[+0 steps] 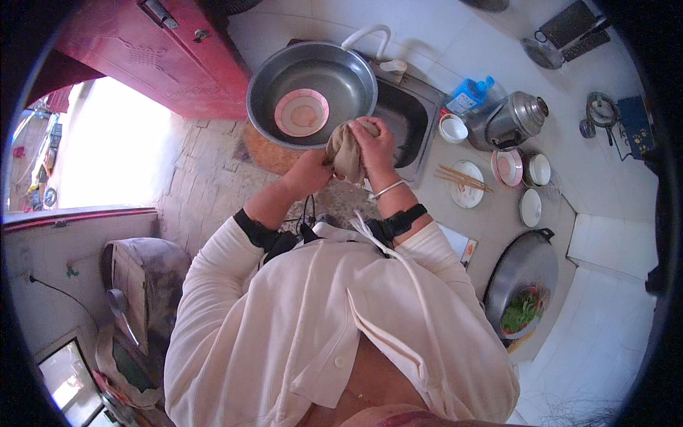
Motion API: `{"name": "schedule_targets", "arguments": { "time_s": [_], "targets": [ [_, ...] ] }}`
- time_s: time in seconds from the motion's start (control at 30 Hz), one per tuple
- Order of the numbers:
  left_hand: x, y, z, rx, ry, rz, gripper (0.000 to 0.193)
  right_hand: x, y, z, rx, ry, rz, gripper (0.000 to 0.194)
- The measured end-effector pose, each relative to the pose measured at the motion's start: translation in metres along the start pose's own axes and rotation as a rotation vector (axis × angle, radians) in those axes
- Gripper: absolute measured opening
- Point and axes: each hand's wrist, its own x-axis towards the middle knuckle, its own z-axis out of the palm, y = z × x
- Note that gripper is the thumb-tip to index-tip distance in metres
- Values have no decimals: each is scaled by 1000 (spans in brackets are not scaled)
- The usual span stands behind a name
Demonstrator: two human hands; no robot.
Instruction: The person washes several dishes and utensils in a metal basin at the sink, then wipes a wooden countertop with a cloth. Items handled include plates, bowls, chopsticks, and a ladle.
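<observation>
A bunched beige-brown cloth is held between my two hands, just off the near right rim of a large grey metal basin. My right hand presses the cloth from above with its fingers curled over it. My left hand grips its lower left side, and those fingertips are hidden. Whether a dish lies within the cloth, I cannot tell. Inside the basin lies a pink-rimmed plate, in what looks like water.
Under the white faucet is a steel sink. Along the right counter stand a blue bottle, a metal kettle, white bowls, chopsticks on a plate, and a wok with greens. A red door is at the left.
</observation>
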Motion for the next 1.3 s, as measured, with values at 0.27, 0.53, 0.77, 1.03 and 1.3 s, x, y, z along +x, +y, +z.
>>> {"name": "schedule_targets", "arguments": {
  "time_s": [0.27,0.53,0.77,1.03,1.3],
  "targets": [
    [-1,18,-16,420,460,501,27,13,-55,-67,1141,-260,390,51],
    [7,33,16,634,472,554,12,-18,-54,-41,-326,-245,-318,55],
    [-4,34,4,516,79,457,18,-41,-45,-68,-520,20,-414,40],
    [-11,15,4,262,-17,204,22,-36,-40,-87,-466,290,-484,40],
    [-6,8,5,387,62,284,21,-36,-9,-75,-239,199,-229,54]
  ]
}}
